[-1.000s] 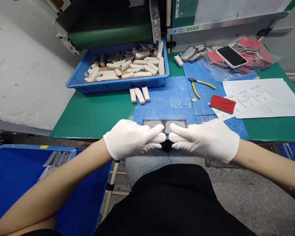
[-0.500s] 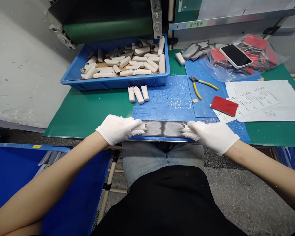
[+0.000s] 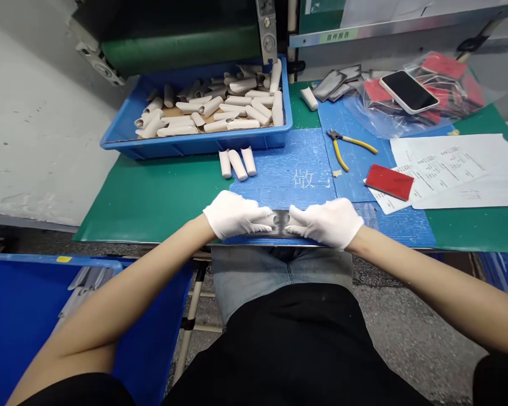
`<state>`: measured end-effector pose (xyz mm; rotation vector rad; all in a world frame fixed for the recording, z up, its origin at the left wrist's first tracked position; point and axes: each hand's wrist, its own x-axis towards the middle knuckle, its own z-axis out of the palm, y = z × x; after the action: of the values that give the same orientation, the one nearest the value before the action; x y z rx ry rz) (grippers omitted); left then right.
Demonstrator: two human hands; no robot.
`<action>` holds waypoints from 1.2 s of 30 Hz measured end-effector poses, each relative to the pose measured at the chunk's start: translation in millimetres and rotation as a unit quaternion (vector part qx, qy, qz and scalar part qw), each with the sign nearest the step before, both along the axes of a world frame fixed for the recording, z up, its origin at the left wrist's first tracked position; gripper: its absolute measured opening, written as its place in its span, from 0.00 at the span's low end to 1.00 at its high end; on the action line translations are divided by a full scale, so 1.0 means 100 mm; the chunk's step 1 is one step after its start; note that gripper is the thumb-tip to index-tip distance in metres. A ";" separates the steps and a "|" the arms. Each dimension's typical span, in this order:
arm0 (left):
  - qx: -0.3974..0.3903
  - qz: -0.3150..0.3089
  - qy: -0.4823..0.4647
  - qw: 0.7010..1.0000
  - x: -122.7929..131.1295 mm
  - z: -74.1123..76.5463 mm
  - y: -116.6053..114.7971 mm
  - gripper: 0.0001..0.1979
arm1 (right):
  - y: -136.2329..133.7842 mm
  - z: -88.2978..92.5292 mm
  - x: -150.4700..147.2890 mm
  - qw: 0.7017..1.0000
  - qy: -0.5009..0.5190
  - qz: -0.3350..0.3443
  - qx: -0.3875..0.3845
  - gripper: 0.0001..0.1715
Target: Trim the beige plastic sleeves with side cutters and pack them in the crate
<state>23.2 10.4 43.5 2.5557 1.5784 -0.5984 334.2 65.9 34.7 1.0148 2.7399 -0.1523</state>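
My left hand [image 3: 239, 215], in a white glove, is closed around a small white tubular part [image 3: 270, 220] with a curved, cut-out end. A like white part [image 3: 294, 219] is gripped in my gloved right hand [image 3: 328, 223]. Both parts lie against a dark grey sanding strip [image 3: 281, 226] at the table's front edge, their cut-out ends facing each other with a small gap between. Whitish dust marks the strip, and my hands cover most of it. Beyond my hands three white tubular parts [image 3: 237, 164] lie side by side.
Behind stands a blue tray [image 3: 195, 148] of many white parts, beneath a green roller [image 3: 182, 48]. To the right are yellow-handled cutters [image 3: 351, 144], a red-backed pad [image 3: 389, 181], papers [image 3: 469, 169] and a phone [image 3: 409, 91] on bagged pads. A blue bin [image 3: 21, 316] sits low left.
Both hands have slid inward along the strip, bringing the two white parts from its ends close together near its middle. Each hand keeps its part.
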 end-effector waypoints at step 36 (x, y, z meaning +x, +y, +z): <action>0.072 0.004 0.004 0.997 -0.07 -0.18 -0.16 0.31 | -0.12 -0.13 -0.04 0.997 0.066 -0.040 0.031 0.39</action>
<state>16.3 -5.8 25.8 2.6510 1.6918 -0.5107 329.7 53.5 22.1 1.1719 2.8399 -0.1527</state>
